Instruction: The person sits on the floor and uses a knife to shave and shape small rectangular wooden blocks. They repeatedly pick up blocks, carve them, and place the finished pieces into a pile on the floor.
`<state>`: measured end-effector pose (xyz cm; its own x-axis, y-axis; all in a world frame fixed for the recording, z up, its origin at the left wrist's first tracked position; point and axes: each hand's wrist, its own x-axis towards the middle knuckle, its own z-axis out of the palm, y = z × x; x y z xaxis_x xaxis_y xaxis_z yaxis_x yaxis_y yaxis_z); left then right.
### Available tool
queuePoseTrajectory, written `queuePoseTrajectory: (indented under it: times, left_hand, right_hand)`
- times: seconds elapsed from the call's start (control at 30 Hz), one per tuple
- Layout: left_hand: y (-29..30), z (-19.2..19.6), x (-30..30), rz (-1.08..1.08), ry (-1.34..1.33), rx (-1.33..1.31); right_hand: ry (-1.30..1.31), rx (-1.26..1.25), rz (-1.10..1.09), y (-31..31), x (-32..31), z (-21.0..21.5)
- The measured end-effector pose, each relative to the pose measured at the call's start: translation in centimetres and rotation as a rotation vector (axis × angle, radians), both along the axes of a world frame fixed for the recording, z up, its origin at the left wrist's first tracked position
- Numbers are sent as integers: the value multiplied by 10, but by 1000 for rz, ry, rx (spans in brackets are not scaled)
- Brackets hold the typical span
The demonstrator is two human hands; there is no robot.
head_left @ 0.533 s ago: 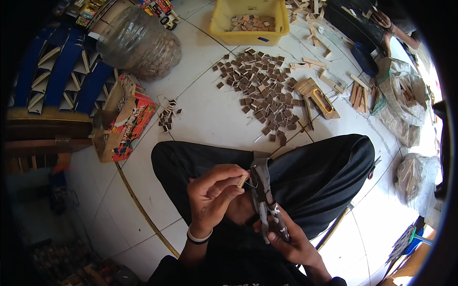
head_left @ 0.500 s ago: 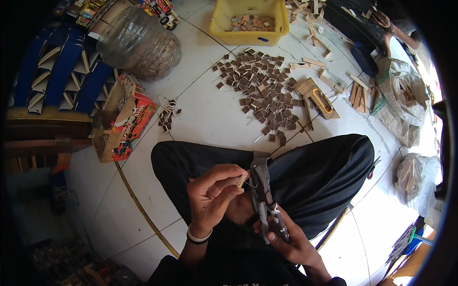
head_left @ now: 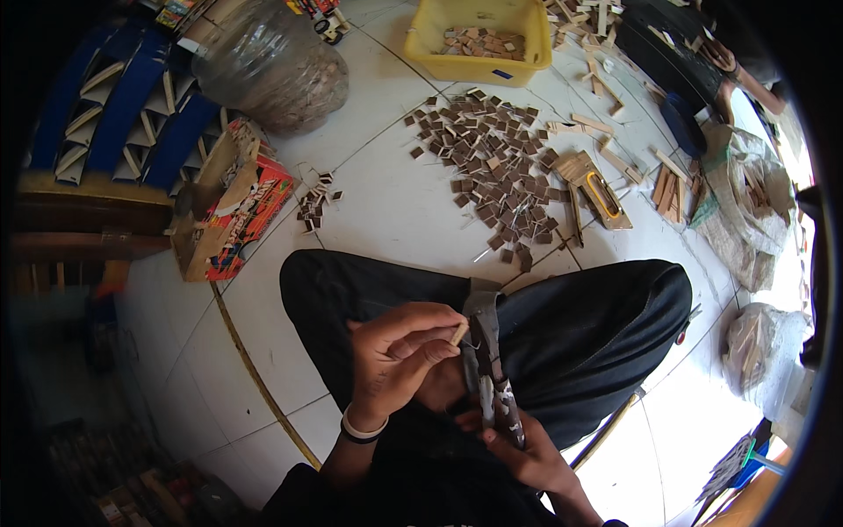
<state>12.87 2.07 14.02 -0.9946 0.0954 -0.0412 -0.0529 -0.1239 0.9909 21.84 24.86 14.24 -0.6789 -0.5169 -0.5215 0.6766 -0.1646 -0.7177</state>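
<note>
Pale wood, a small piece (head_left: pixel 458 334), sits pinched in my left hand (head_left: pixel 406 351), pressed as before against the grey tool (head_left: pixel 488 369) my right hand (head_left: pixel 525 455) grips closed; nothing has shifted; brown squares (head_left: pixel 492 167) litter the tiles beyond.

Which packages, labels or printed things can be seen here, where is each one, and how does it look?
Carton: on the floor at left, open, brown inside, red and orange print outside.
Clear bag: top left, bulging, full of small brown pieces.
Yellow tub: top centre, rectangular, with a small blue label on its front wall.
Small printed packs: top edge, colourful, too small to make out.
Clear bags: right edge, holding wood pieces.
</note>
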Motion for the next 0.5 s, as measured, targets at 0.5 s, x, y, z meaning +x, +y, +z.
queuePoseTrajectory:
  times: [0.5]
  left_hand:
    - [-43,-39,-26,174,-94,82]
  right_hand:
    - [8,339,-242,-26,13,-20]
